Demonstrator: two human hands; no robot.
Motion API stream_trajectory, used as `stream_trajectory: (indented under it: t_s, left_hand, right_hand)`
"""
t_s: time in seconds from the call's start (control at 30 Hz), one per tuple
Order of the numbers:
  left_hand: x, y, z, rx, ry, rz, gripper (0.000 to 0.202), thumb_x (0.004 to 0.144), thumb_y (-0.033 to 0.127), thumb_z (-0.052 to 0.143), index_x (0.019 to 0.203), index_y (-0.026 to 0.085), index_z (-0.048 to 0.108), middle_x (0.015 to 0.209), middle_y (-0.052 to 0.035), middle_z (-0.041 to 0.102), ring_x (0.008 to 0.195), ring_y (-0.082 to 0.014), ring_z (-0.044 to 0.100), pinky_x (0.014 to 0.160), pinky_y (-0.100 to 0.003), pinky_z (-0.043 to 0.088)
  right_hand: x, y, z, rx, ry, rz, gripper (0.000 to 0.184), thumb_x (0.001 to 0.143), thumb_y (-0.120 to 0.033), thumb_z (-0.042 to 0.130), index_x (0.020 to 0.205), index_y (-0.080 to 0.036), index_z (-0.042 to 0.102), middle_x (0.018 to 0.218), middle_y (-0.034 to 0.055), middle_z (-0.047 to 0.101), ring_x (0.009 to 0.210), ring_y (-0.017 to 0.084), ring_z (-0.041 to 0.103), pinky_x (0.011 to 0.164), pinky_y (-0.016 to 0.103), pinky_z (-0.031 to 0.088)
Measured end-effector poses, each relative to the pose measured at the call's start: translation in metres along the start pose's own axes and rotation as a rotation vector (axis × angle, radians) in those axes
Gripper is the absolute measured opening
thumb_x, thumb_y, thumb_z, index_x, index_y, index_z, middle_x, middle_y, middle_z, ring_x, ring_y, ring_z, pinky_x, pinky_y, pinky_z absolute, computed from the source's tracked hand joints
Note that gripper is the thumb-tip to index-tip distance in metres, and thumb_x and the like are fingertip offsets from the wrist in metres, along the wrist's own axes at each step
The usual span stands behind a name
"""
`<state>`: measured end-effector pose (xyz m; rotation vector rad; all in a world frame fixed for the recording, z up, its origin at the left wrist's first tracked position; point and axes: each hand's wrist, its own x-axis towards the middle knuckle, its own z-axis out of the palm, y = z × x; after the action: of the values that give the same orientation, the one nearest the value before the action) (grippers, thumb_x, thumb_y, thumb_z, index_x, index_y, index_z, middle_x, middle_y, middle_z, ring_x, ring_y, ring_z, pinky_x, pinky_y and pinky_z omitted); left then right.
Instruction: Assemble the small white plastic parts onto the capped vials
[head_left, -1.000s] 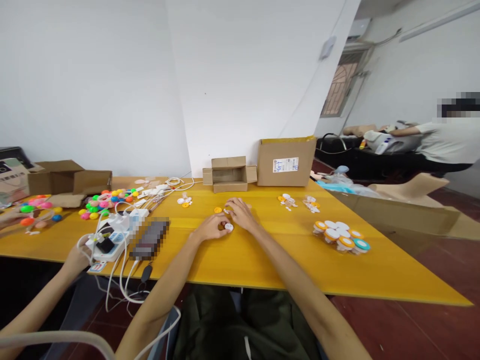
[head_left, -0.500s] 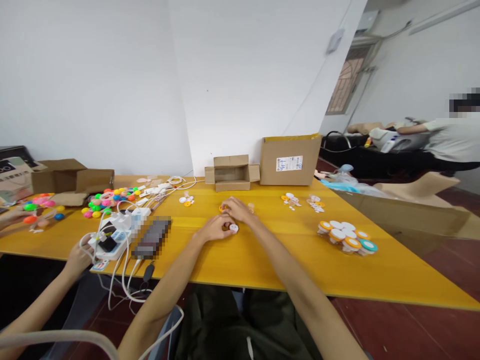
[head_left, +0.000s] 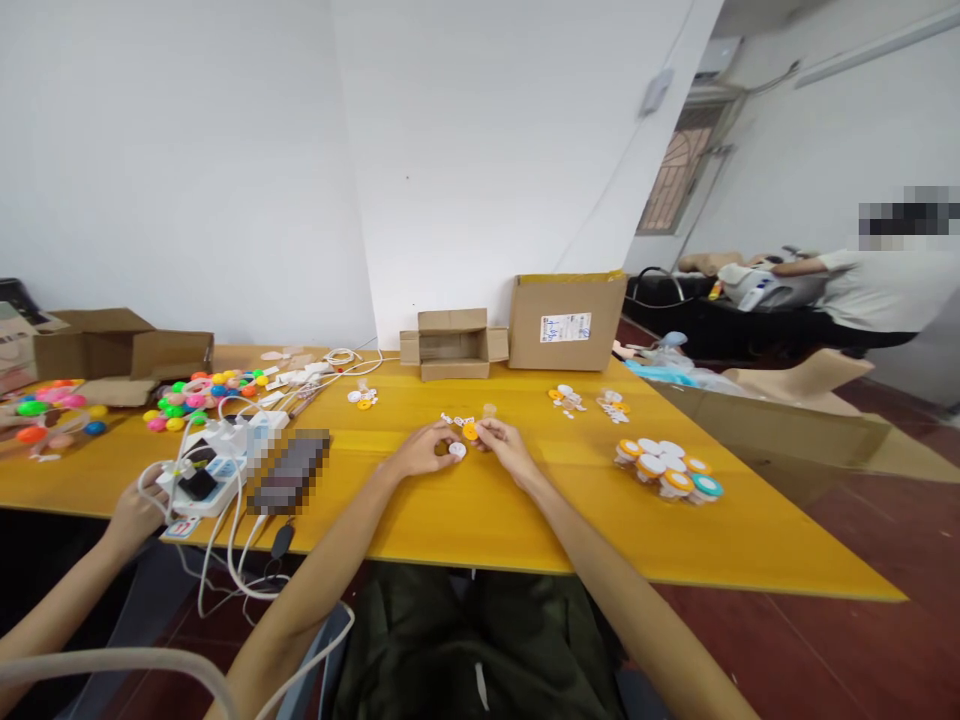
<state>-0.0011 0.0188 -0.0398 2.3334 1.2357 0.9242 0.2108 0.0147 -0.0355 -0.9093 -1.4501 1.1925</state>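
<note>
My left hand (head_left: 421,451) rests on the yellow table (head_left: 480,510) with its fingers curled round a small white disc (head_left: 457,450). My right hand (head_left: 505,444) sits just to its right, pinching a small orange disc (head_left: 470,431) that nearly touches the white one. A few tiny white parts (head_left: 459,420) lie just beyond the two hands.
A cluster of finished orange, white and teal spools (head_left: 666,469) lies to the right. Small part piles (head_left: 568,397), two cardboard boxes (head_left: 454,344), a power strip with cables (head_left: 217,462), coloured balls (head_left: 199,395) and another person's hand (head_left: 133,515) are around. A person works at the far right.
My right hand drew back from the far parts with an orange disc and brought it beside the white disc in my left hand. The view shifted slightly.
</note>
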Motion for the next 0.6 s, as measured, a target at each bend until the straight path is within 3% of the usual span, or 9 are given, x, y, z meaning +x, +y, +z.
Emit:
stream_trajectory:
  t_s: [0.13,0.6]
  left_hand:
    - [0.0009,-0.0067,-0.0012,-0.033,-0.095,0.015,0.016,0.072,0.035,0.074,0.086,0.031,0.067,0.084,0.0006,0.067,0.092,-0.0213,0.059,0.080,-0.033,0.047]
    - [0.0010,-0.0050,-0.0009,-0.007,-0.061,-0.029,0.029,0.075,0.036,0.073,0.102,0.032,0.063,0.082,0.0022,0.069,0.087,-0.0184,0.061,0.079,-0.033,0.049]
  right_hand:
    - [0.0020,-0.0009,0.0026,-0.007,-0.005,-0.003,0.047,0.065,-0.067,0.071,0.078,-0.021,0.068,0.075,0.0033,0.071,0.071,0.019,0.067,0.068,0.031,0.053]
    - [0.0065,0.0008,0.0050,-0.160,-0.091,-0.095,0.034,0.076,-0.055,0.067,0.074,-0.021,0.072,0.069,-0.0005,0.069,0.064,0.016,0.060,0.064,0.028,0.050]
